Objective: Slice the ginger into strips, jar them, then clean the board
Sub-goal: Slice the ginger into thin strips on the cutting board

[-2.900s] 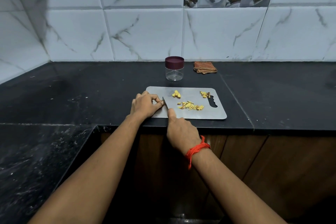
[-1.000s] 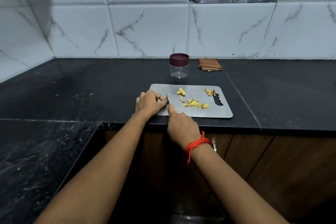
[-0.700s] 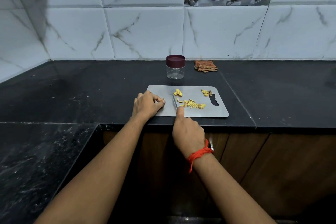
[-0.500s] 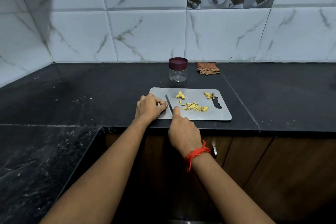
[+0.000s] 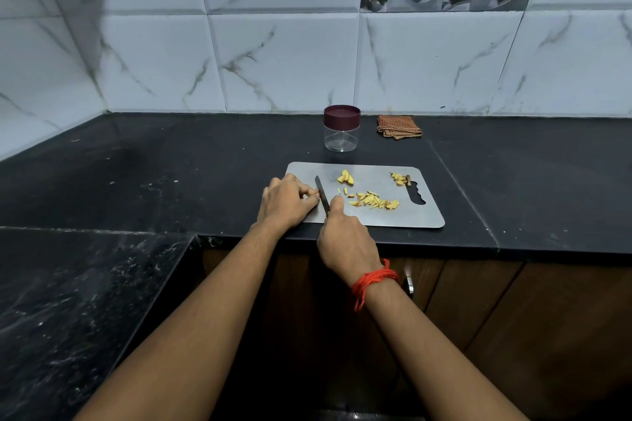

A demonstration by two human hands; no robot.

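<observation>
A steel cutting board point(image 5: 386, 212) lies at the counter's front edge. My right hand point(image 5: 343, 243) grips a knife point(image 5: 321, 194) whose blade rests on the board's left part. Fingers of my left hand point(image 5: 285, 203) are bunched against the blade, pinching a small ginger piece that is mostly hidden. A row of yellow ginger strips point(image 5: 374, 202) lies mid-board. A ginger chunk point(image 5: 345, 178) sits behind them, and scraps with peel point(image 5: 400, 179) lie near the handle slot. A clear jar point(image 5: 341, 128) with a maroon lid stands shut behind the board.
A folded brown checked cloth point(image 5: 398, 126) lies by the tiled wall right of the jar. The black counter point(image 5: 171, 164) turns a corner at left, with a lower dark surface point(image 5: 68, 301) there. Wooden cabinet doors point(image 5: 496, 311) are below.
The knife swung right toward the strips, then came back left beside my left fingers. My left hand stayed at the board's left edge. The view shifted slightly.
</observation>
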